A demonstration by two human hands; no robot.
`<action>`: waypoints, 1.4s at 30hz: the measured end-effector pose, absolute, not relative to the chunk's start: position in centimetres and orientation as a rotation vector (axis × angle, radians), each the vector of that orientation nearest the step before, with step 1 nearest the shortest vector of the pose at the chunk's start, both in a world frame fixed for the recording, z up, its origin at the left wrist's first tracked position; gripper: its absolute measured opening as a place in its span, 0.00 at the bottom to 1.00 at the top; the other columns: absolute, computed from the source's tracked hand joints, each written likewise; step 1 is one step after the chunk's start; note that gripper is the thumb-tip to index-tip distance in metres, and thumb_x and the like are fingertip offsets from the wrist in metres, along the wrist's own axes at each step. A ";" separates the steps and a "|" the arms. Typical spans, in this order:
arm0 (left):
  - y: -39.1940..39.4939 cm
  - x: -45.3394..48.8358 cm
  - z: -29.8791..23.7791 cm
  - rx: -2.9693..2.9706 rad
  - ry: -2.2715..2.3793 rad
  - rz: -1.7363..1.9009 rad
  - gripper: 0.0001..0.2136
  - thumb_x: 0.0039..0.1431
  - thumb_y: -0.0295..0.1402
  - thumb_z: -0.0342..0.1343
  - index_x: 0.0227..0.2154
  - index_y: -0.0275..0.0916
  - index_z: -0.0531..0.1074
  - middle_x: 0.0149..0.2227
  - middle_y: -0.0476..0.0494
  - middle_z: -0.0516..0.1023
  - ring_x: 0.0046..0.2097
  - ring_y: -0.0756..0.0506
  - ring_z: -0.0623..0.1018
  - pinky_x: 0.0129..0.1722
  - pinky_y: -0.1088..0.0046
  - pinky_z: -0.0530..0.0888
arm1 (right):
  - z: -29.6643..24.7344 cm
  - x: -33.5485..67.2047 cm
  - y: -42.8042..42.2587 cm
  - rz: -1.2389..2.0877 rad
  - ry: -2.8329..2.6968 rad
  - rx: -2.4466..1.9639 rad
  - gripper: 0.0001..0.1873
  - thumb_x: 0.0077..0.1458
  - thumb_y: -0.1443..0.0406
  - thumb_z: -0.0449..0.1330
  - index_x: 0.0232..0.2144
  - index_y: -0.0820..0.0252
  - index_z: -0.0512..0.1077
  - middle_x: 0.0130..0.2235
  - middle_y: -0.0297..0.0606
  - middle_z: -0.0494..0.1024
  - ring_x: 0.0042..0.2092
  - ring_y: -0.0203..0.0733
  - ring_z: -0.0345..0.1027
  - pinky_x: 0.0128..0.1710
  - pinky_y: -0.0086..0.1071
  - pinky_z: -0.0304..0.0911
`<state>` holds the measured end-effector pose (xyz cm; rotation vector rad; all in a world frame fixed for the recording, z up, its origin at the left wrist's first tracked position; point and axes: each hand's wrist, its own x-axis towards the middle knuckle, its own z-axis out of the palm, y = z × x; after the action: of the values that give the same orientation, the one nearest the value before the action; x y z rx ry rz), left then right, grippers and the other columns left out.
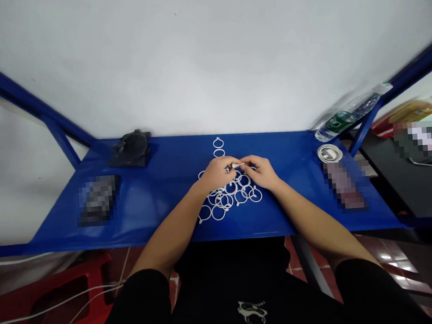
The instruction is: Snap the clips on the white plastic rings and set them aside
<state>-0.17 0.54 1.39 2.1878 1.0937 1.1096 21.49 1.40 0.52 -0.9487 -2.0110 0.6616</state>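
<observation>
A small white piece (236, 165) is pinched by the left hand (219, 173) and right hand (261, 171) at the far edge of the ring pile (226, 195). Two rings (218, 148) are laid beyond the pile.

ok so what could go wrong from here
The small white piece pinched between the left hand and right hand could slip and get lost among similar-coloured pieces. The loose white rings overlap, so lifting one might drag others along. The two lined-up rings lie just beyond the left hand, so a careless brush could knock them askew.
</observation>
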 end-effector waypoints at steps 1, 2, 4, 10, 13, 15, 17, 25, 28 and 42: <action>0.5 -0.2 1.4 2.183 1.100 1.102 0.16 0.55 0.22 0.55 0.42 0.43 0.82 0.37 0.45 0.84 0.36 0.47 0.81 0.41 0.66 0.79 | 0.5 21.5 1.4 0.669 -2.007 -0.949 0.11 0.67 0.58 0.62 0.45 0.54 0.81 0.41 0.38 0.86 0.39 0.42 0.80 0.41 0.36 0.74; 0.5 -0.1 1.3 2.175 1.108 1.097 0.16 0.56 0.23 0.55 0.43 0.43 0.82 0.37 0.45 0.84 0.36 0.47 0.81 0.40 0.66 0.78 | 0.5 21.5 1.4 0.676 -2.005 -0.948 0.11 0.67 0.58 0.62 0.45 0.54 0.81 0.41 0.38 0.86 0.39 0.42 0.80 0.41 0.36 0.74; 0.5 -0.1 1.3 2.159 1.126 1.096 0.15 0.58 0.24 0.55 0.43 0.43 0.82 0.37 0.45 0.84 0.36 0.47 0.81 0.39 0.67 0.77 | 0.5 21.5 1.4 0.683 -2.000 -0.950 0.11 0.67 0.57 0.62 0.45 0.54 0.81 0.41 0.38 0.86 0.39 0.42 0.80 0.41 0.36 0.74; 0.7 -0.2 1.5 2.136 1.154 1.111 0.12 0.58 0.23 0.53 0.37 0.41 0.79 0.34 0.47 0.84 0.33 0.48 0.79 0.36 0.69 0.73 | 0.6 21.3 1.1 0.672 -2.025 -0.926 0.11 0.69 0.57 0.61 0.46 0.53 0.82 0.41 0.38 0.86 0.40 0.42 0.80 0.42 0.35 0.73; 0.7 -0.4 1.5 2.129 1.172 1.089 0.11 0.59 0.22 0.53 0.37 0.41 0.78 0.32 0.48 0.82 0.31 0.49 0.77 0.34 0.69 0.73 | 0.7 21.1 0.9 0.655 -2.053 -0.891 0.10 0.69 0.59 0.61 0.47 0.53 0.81 0.41 0.38 0.86 0.41 0.42 0.80 0.42 0.35 0.73; 0.6 -0.4 1.6 2.122 1.192 1.093 0.10 0.61 0.22 0.52 0.38 0.41 0.77 0.32 0.48 0.82 0.31 0.48 0.77 0.34 0.69 0.73 | 0.8 21.1 0.8 0.648 -2.057 -0.887 0.10 0.69 0.58 0.61 0.47 0.52 0.81 0.42 0.38 0.85 0.41 0.42 0.79 0.42 0.36 0.74; 0.6 -0.4 1.7 2.110 1.196 1.133 0.11 0.64 0.23 0.52 0.43 0.41 0.77 0.36 0.46 0.83 0.34 0.48 0.79 0.38 0.68 0.76 | 0.9 21.2 0.8 0.627 -2.037 -0.898 0.10 0.69 0.58 0.61 0.47 0.52 0.81 0.42 0.38 0.85 0.41 0.43 0.79 0.43 0.37 0.75; 2.0 -1.8 1.4 2.033 1.330 1.242 0.08 0.67 0.29 0.59 0.47 0.41 0.78 0.46 0.41 0.83 0.38 0.47 0.80 0.41 0.67 0.78 | 0.6 21.9 2.5 0.384 -1.965 -0.964 0.11 0.67 0.63 0.61 0.48 0.51 0.81 0.50 0.41 0.85 0.52 0.49 0.79 0.54 0.47 0.76; 2.5 -2.6 0.5 2.174 1.312 1.057 0.10 0.64 0.28 0.60 0.46 0.41 0.80 0.45 0.41 0.83 0.40 0.45 0.79 0.42 0.64 0.78 | 0.0 22.1 3.1 0.386 -1.992 -0.990 0.15 0.65 0.65 0.60 0.52 0.50 0.80 0.57 0.41 0.82 0.57 0.50 0.77 0.59 0.51 0.73; 2.2 -3.0 -0.2 2.417 1.192 0.836 0.07 0.59 0.35 0.60 0.26 0.44 0.80 0.35 0.43 0.80 0.37 0.45 0.76 0.42 0.64 0.75 | -0.3 22.3 2.9 0.425 -2.114 -0.970 0.08 0.66 0.63 0.62 0.43 0.52 0.82 0.42 0.40 0.86 0.44 0.48 0.79 0.49 0.46 0.73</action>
<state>-3.03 2.24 -0.17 2.4166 1.1916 0.8364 22.27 2.86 -0.28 -0.9701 -2.1136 0.4252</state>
